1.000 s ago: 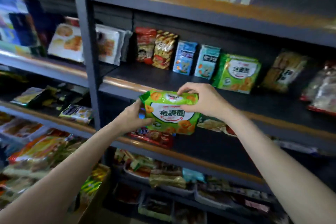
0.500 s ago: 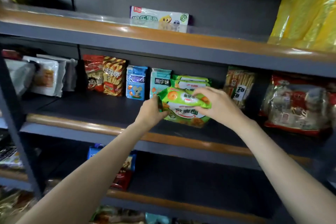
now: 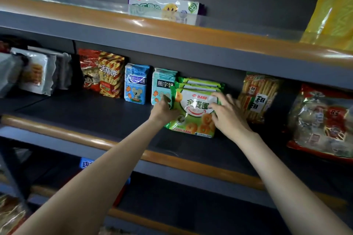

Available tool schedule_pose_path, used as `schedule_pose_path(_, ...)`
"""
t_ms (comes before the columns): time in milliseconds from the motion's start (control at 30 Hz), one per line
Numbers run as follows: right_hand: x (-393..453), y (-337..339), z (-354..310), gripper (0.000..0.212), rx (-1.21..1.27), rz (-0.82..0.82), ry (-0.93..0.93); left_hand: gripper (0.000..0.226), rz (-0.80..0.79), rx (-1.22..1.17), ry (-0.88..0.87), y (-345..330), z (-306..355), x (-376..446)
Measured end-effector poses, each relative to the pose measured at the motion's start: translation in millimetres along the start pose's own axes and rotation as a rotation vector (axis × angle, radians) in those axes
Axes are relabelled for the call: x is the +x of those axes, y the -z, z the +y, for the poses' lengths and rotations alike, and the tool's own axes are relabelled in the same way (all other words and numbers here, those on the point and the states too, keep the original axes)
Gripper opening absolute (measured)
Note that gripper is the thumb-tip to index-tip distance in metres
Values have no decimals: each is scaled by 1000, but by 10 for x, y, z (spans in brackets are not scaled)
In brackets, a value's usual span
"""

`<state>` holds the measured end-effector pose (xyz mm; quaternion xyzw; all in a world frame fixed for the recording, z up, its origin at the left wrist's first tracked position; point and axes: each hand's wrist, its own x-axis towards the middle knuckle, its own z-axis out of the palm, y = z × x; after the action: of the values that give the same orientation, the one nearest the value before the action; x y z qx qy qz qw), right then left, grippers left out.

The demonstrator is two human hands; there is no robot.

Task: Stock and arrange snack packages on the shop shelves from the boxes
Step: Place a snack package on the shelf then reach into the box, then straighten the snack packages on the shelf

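Green pack [image 3: 193, 112] now stands on dark shelf [image 3: 95, 116].

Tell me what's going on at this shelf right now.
A person is stocking snacks. Both hands are on a green snack bag standing on the middle shelf, in front of matching green bags. The left hand grips the bag's left edge; the right hand lies over its front right side, fingers spread. Blue biscuit packs stand to its left and a biscuit-stick pack to its right.
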<state>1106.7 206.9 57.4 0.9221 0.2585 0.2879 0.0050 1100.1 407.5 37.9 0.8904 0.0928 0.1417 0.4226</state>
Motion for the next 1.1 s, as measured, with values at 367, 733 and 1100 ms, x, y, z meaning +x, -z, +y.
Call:
schedule_pose_path(367,481,28,-1969,29,564,359,359,19,640,-89,-237,1308,-1265,-1077)
schedule_pose_path(733,-159,-824,-4995,33,546,-38,861,29,767,-310,800,2873,-3991,-2750)
schedule_pose_path(1100,-498,-1901,-6295,64,286,-828,744,23,556,-149,1108,3384,-5252,-3550)
